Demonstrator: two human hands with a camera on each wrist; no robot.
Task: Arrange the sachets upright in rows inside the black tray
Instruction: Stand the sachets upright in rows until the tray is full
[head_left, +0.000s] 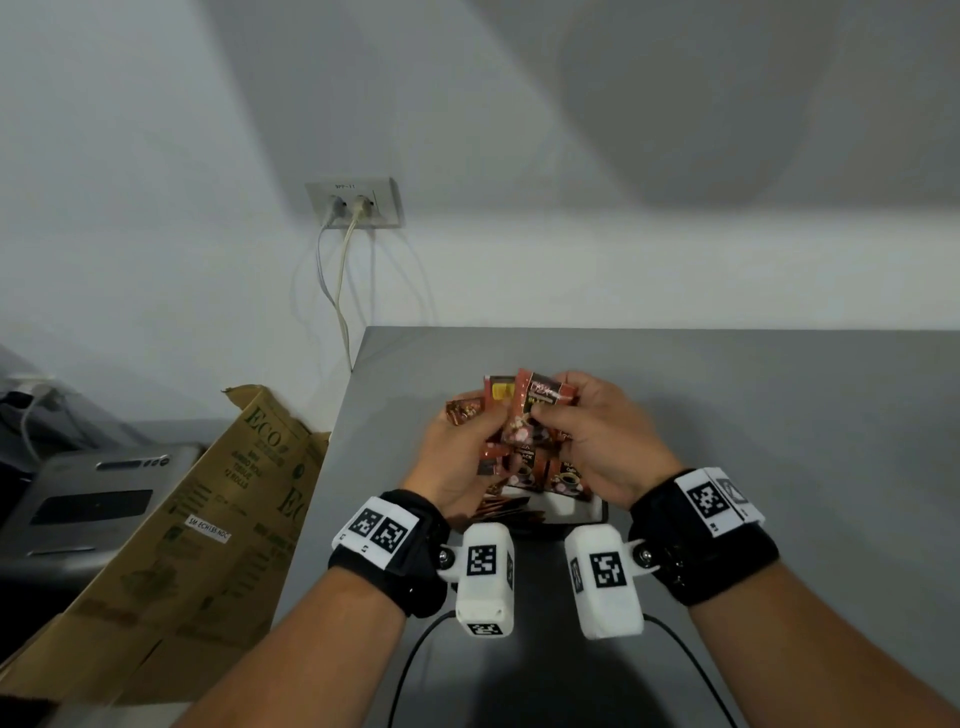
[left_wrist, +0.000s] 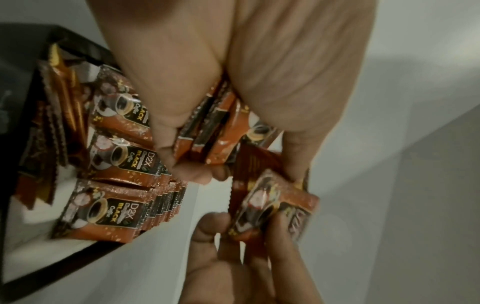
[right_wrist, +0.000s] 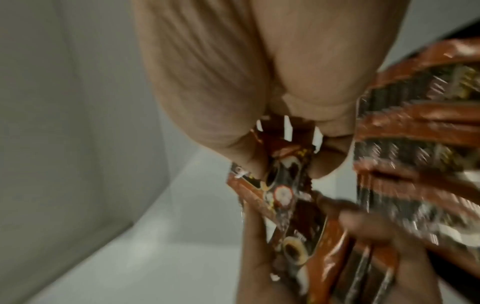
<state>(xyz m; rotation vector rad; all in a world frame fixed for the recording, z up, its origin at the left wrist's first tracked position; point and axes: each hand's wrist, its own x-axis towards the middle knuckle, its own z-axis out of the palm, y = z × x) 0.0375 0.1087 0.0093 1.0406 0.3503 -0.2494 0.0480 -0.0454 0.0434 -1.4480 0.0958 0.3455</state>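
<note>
Both hands, left hand and right hand, curled around a bunch of orange-brown foil coffee sachets above the half-filled shallow black plastic tray, mid-sorting; next, probably squaring them and standing them beside the upright rows.

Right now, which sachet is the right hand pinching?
The single sachet between the right hand thumb and fingers, apart from the bunch in the left hand.

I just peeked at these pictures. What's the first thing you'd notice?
Two bare hands, the left hand and right hand, grip a bunch of shiny orange-brown coffee sachets above the grey table. Under them, more sachets stand in rows inside the black tray.
</note>
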